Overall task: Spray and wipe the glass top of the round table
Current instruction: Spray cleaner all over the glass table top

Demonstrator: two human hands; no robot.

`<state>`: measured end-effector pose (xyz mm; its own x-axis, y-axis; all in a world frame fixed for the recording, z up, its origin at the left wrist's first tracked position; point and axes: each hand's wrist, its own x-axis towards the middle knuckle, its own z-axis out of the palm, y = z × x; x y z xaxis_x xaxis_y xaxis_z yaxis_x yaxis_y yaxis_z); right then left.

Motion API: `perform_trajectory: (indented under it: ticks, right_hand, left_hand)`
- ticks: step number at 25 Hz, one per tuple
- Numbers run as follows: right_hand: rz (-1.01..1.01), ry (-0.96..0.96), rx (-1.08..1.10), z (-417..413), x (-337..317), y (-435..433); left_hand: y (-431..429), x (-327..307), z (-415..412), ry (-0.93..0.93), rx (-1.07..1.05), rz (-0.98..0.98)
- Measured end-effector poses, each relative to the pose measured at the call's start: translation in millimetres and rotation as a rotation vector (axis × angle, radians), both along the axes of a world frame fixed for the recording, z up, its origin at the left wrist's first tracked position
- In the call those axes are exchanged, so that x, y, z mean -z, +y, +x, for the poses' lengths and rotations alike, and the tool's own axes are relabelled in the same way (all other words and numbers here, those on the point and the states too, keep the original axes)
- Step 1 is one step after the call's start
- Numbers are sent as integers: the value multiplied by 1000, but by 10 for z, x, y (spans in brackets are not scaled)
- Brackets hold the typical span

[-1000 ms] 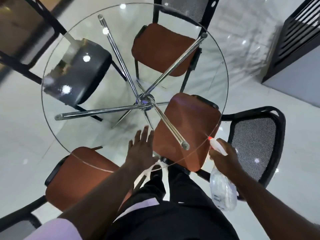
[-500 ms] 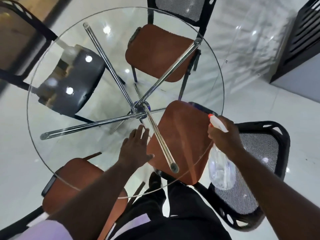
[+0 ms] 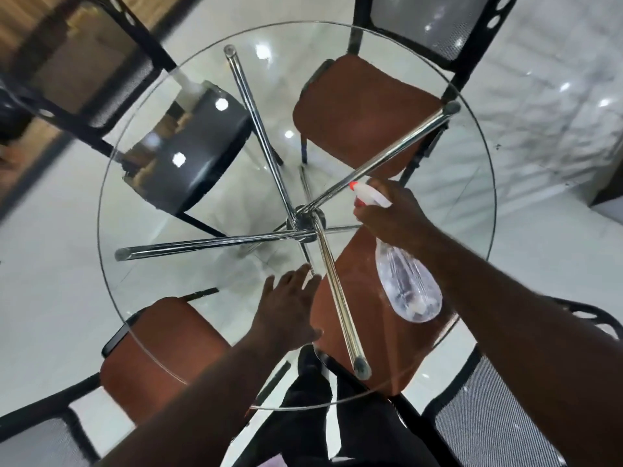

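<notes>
The round glass table top (image 3: 161, 271) fills the view, with chrome legs (image 3: 202, 245) meeting at a hub under its middle. My right hand (image 3: 394, 217) holds a clear spray bottle (image 3: 408, 284) above the right half of the glass. Its white head with an orange nozzle tip (image 3: 354, 187) points left toward the hub. My left hand (image 3: 286, 311) lies flat on the near part of the glass, fingers apart, holding nothing. No cloth is in view.
Brown-seated chairs (image 3: 364, 112) stand around the table at the far right, near left (image 3: 158, 352) and near right; a black-seated chair (image 3: 199, 146) is at the far left. The floor is glossy white tile. My dark trousers (image 3: 337, 426) show through the near rim.
My right hand has carried the spray bottle from beyond the table's right edge up and over the glass, near the hub. My left hand stays flat on the near glass.
</notes>
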<state>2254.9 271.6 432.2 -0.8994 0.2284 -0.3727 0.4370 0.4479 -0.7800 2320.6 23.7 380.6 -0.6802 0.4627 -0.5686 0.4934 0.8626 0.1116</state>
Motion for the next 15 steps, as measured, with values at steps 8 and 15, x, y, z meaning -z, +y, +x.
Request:
perform_trajectory:
  ticks: [8, 15]
  right_hand:
    - [-120, 5, 284, -528, 35, 461]
    - [-128, -25, 499, 17, 137, 1235]
  left_hand:
    - [227, -159, -748, 28, -7, 116]
    - [591, -162, -1053, 55, 37, 209]
